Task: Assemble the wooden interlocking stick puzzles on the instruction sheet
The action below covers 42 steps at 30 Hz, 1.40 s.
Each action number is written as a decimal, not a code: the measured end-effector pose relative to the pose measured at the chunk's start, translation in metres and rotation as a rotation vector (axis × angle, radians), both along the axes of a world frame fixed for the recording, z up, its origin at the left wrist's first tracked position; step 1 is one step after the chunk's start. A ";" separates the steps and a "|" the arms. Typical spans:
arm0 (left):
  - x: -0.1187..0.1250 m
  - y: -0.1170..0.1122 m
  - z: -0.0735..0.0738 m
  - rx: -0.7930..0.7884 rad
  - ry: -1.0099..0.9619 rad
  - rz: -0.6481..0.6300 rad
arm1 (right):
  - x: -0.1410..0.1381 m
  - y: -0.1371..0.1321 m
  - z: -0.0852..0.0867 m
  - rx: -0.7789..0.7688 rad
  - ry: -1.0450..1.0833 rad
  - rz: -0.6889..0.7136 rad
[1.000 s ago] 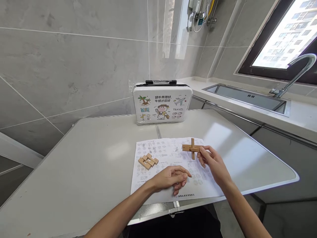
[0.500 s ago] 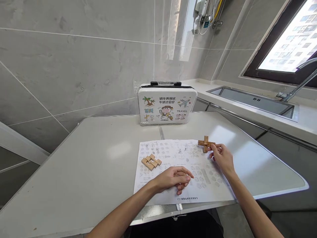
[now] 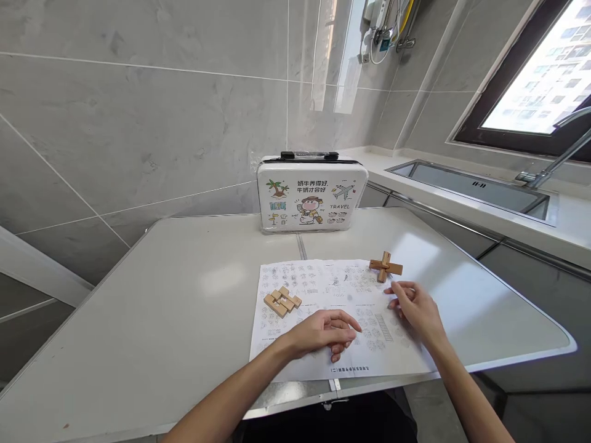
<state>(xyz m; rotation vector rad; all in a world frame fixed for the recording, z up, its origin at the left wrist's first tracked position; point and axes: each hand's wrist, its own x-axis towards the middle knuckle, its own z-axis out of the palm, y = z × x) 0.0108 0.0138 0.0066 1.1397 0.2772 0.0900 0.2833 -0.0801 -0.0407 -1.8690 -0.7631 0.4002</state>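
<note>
Head view, wooden cross puzzle [image 3: 385, 266] beyond right hand [image 3: 415, 304]

The tiny drawings on the paper sheet [image 3: 323, 289] are too small to make out; the left hand [image 3: 323, 332] covers part of the sheet, and what its curled fingers touch underneath is hidden; the right hand [image 3: 415, 304] covers another bit of print; the tap [image 3: 554, 157] is cut off by the right edge, and so is the window [image 3: 535, 80]; the things hanging on the wall [image 3: 385, 27] are cut off at the top; both elbows run out past the bottom edge.
</note>
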 end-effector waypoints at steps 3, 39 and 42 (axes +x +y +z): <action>0.000 0.000 0.000 0.022 -0.002 -0.009 | -0.032 -0.021 0.002 0.029 0.167 0.231; -0.067 0.035 -0.010 1.648 0.620 0.752 | -0.079 -0.043 0.006 0.039 0.082 0.384; -0.068 0.036 -0.008 1.634 0.541 0.737 | -0.079 -0.042 0.005 0.040 0.086 0.383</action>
